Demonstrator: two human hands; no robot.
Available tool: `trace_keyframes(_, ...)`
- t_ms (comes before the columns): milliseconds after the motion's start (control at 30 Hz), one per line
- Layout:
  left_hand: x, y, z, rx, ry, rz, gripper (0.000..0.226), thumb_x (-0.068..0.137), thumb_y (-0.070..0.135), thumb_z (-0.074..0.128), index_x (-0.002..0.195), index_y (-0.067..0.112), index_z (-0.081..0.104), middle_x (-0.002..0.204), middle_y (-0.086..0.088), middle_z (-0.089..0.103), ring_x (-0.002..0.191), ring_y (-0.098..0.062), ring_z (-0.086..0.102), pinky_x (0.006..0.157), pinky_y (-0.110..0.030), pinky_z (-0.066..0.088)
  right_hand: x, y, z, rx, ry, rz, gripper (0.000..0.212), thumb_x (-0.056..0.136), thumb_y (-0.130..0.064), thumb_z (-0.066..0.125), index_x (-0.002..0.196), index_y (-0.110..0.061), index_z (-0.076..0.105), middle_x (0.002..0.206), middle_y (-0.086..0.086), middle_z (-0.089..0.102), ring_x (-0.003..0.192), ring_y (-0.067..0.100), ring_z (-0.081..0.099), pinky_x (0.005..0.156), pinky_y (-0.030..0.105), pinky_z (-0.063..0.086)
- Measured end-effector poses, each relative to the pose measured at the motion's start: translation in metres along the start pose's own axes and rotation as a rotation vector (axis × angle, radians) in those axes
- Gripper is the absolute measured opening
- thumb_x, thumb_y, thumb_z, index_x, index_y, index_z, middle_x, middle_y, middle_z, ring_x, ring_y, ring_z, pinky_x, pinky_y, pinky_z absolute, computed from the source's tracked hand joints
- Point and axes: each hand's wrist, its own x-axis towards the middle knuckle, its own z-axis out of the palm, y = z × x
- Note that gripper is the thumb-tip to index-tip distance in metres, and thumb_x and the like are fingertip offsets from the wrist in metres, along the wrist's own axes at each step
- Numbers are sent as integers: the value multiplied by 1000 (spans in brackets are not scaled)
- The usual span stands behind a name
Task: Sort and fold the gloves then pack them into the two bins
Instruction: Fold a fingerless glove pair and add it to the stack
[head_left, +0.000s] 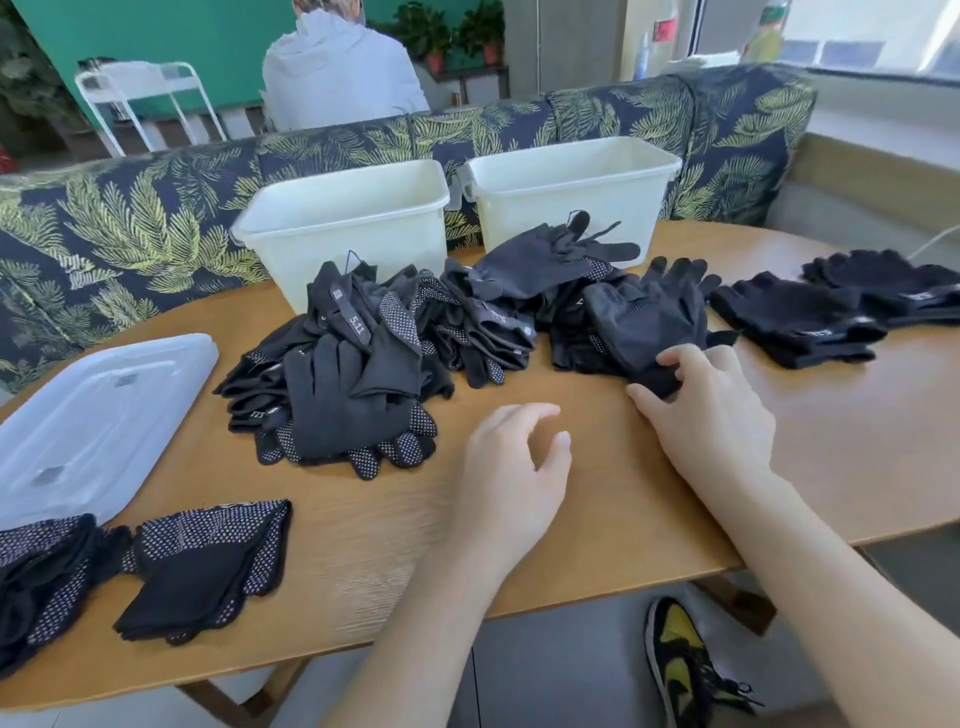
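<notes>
A loose pile of black gloves (395, 343) covers the middle of the wooden table (857, 441). Behind it stand two white bins, the left bin (337, 218) and the right bin (566, 182). My right hand (711, 415) grips the cuff of a black padded glove (644, 322) at the pile's right edge. My left hand (511, 473) hovers over the table with its fingers loosely curled, holding nothing. Folded dotted gloves (208, 566) lie at the front left. Folded plain black gloves (795, 317) lie at the right.
A translucent bin lid (98, 415) lies at the table's left. A leaf-patterned sofa back (130, 218) runs behind the bins. A person in a grey hoodie (337, 73) sits beyond it, facing away. My shoe (675, 665) shows under the table's front edge.
</notes>
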Motion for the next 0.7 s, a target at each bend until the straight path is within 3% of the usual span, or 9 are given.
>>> trace_keyframes(233, 2, -3, 2, -4, -11, -20, 31, 97, 33, 64, 129, 30, 66, 119, 21, 63, 109, 5, 54, 88, -1, 35, 6, 10, 1, 76, 4, -79, 8, 94, -34, 69, 97, -28, 73, 105, -5, 61, 95, 24, 61, 75, 38, 50)
trace_keyframes(400, 0, -3, 1, -47, -12, -60, 34, 98, 36, 64, 132, 33, 63, 119, 19, 63, 111, 5, 55, 97, -17, 45, 11, 12, 4, 83, -24, -87, 9, 98, -30, 64, 93, -25, 71, 100, -4, 61, 92, 26, 58, 72, 35, 42)
trace_keyframes(567, -2, -5, 0, -60, 12, -66, 35, 97, 36, 66, 132, 32, 64, 116, 19, 65, 108, 5, 57, 95, -17, 46, 12, 13, 2, 67, -75, -95, 13, 99, -35, 61, 96, -28, 71, 100, -6, 61, 93, 23, 58, 72, 33, 39)
trace_keyframes(700, -2, -7, -3, -122, -8, -66, 40, 96, 39, 67, 135, 35, 61, 116, 19, 65, 106, 5, 58, 84, -7, 43, -9, 8, -9, 157, -124, -132, 9, 97, -38, 65, 92, -34, 71, 93, -12, 64, 84, 11, 56, 68, 31, 40)
